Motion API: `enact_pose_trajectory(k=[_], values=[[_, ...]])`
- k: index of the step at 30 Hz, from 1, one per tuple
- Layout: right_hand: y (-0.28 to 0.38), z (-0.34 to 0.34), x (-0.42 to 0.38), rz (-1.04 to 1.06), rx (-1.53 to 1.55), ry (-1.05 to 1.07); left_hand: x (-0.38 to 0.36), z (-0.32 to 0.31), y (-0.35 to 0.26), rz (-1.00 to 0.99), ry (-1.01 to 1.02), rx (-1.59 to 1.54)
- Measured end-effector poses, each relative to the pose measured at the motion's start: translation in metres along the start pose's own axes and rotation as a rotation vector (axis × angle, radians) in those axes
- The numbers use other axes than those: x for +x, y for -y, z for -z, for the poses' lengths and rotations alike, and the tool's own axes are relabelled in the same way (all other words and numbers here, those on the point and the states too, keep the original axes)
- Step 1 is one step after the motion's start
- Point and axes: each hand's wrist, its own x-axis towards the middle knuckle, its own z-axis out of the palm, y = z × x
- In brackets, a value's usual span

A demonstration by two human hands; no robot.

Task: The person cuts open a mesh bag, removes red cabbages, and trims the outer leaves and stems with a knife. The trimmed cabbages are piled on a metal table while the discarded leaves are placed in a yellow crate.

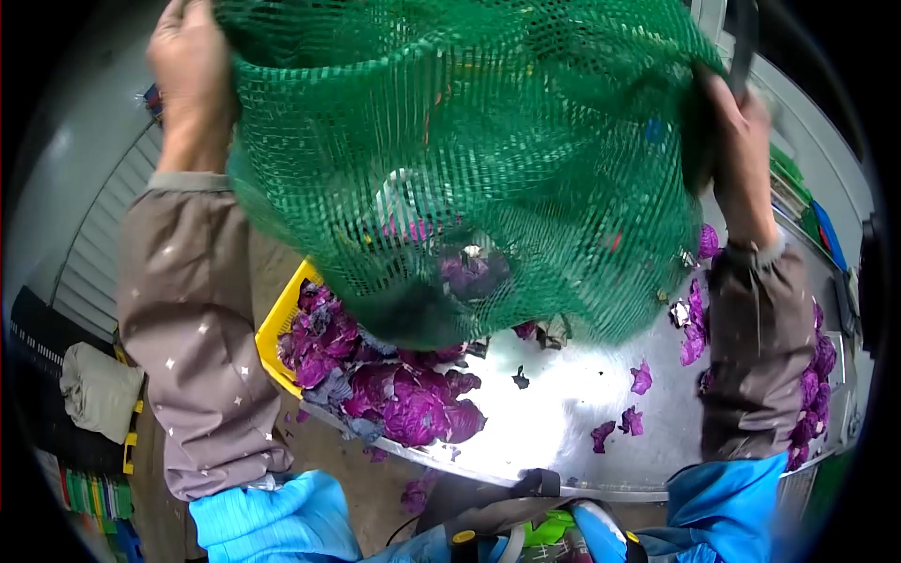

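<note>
A large green mesh bag [450,141] hangs spread out in front of me, high over the table. At the upper left, my left hand [190,66] is closed on the bag's edge by its opening. My right hand [741,131] grips the opposite side at the upper right. A dark, knife-like blade [744,42] points upward from that same hand. Through the netting a purple cabbage [474,272] shows behind or inside the lower part of the bag. Below it, peeled red cabbage leaves [413,403] lie heaped at the table's near left edge.
A yellow crate [280,333] full of cabbage leaves stands at the table's left. Loose purple scraps [641,378] are scattered over the shiny metal table [554,450]. More red cabbages [812,403] line the right edge, past my sleeve. A folded grey cloth [99,389] lies far left.
</note>
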Motion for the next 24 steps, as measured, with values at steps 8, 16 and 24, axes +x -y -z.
enact_pose_trajectory(k=[8, 16, 24], values=[[0.035, -0.02, 0.0, 0.185, 0.134, 0.147, 0.01, -0.024, -0.001, 0.282, 0.722, -0.054], [0.031, -0.055, -0.082, -0.381, 0.352, 0.626, -0.122, -0.094, -0.118, 0.594, 0.728, -0.369], [-0.028, 0.011, -0.14, -0.983, 0.215, 1.53, -0.177, -0.002, -0.006, 1.226, 1.235, -0.331]])
